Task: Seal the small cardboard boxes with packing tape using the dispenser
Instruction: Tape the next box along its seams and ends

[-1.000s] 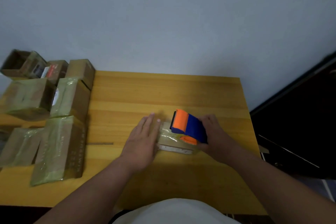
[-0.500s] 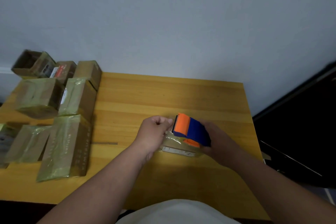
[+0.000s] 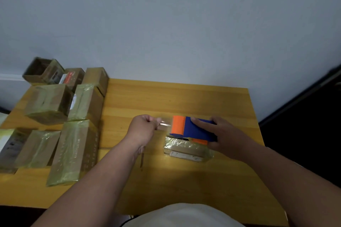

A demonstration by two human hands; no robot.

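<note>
Pulling a clear strip of tape point(image 3: 163, 125) free, the left hand point(image 3: 143, 129) pinches its loose end while the right hand point(image 3: 224, 137) grips the orange-and-blue dispenser point(image 3: 191, 131) just above the small box point(image 3: 187, 148). That box lies on the worktop point(image 3: 184, 101) under the dispenser, probably so the strip can be laid straight onto it. Wrapped boxes point(image 3: 73, 151) are stacked well apart at the left, clear of the working area.

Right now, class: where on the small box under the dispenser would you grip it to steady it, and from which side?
Probably grip the small box by its near-left corner, coming from the left. The dispenser and right hand cover its far and right parts; the left hand, pinching the tape end, is nearest that corner.
</note>
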